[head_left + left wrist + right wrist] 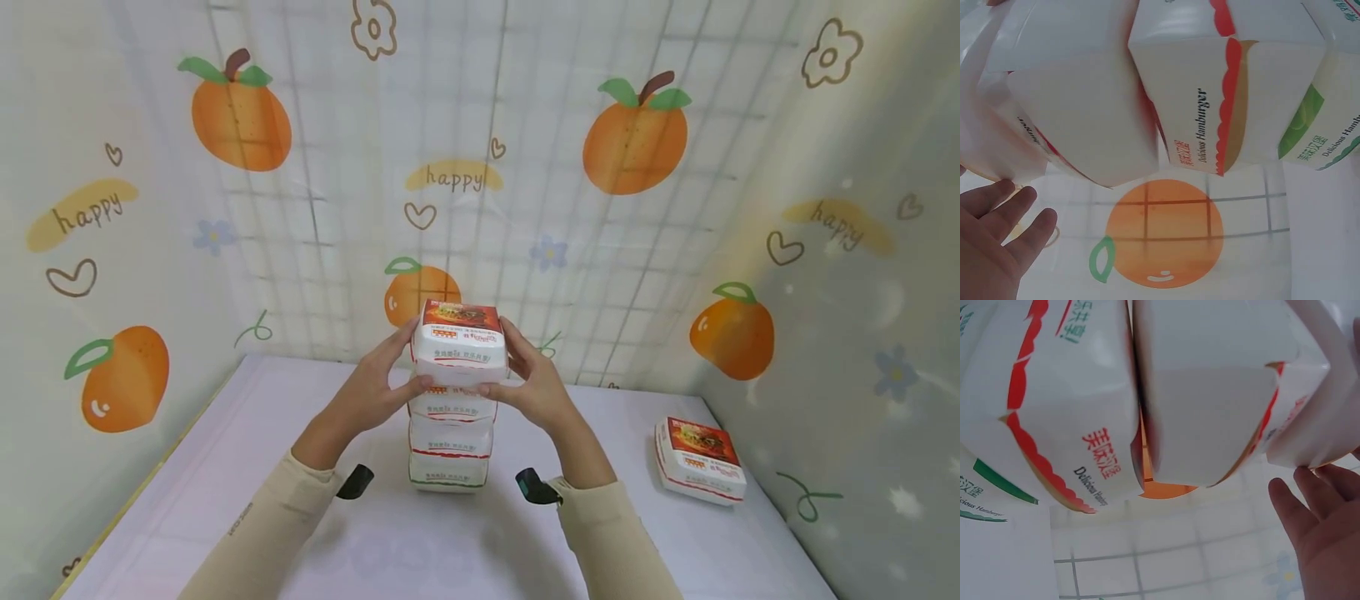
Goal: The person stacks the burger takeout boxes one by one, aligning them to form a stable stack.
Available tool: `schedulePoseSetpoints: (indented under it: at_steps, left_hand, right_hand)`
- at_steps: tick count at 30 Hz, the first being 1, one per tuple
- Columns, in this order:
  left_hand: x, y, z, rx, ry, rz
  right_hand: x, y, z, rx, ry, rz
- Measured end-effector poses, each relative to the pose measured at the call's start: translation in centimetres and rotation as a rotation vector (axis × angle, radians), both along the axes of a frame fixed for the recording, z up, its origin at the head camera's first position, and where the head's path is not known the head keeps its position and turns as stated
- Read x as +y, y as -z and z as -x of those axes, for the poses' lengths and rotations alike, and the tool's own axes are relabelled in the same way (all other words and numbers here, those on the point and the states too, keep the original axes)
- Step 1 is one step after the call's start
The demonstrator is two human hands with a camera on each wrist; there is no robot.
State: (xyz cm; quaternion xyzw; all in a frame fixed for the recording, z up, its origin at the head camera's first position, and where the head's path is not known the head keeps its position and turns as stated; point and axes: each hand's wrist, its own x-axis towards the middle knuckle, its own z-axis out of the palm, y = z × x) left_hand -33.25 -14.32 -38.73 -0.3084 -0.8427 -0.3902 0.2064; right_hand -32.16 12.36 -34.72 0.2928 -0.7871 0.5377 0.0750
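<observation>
Both hands hold a white hamburger box [459,354] with a red picture lid, high in the middle of the head view. On its left side are the fingers of my left hand [375,382], thumb at the lower front edge. My right hand [538,388] grips the opposite side the same way. Directly beneath stands a stack of three similar boxes [452,442]; the lowest has green trim. Whether the held box touches the stack cannot be told. In the wrist views, the left fingers [1030,240] and right fingers [1300,506] lie along its sides.
Another hamburger box [701,460] sits alone on the right of the white table [390,550], near its edge. A curtain printed with oranges [635,137] hangs behind and along both sides. Black wrist cameras [356,482] jut inward from the sleeves.
</observation>
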Motion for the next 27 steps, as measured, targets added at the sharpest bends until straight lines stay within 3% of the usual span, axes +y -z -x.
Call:
schedulePoseSetpoints:
  at_steps: [15,27]
  left_hand:
    - [0.4,0.9,0.0,-0.034,-0.009,-0.013]
    - [0.6,1.2,-0.2,-0.015,0.016,-0.017]
  right_hand:
    - [0.3,0.5,-0.2,0.018,0.003,0.006]
    - [0.4,1.3,-0.2,0.008,-0.001,0.033]
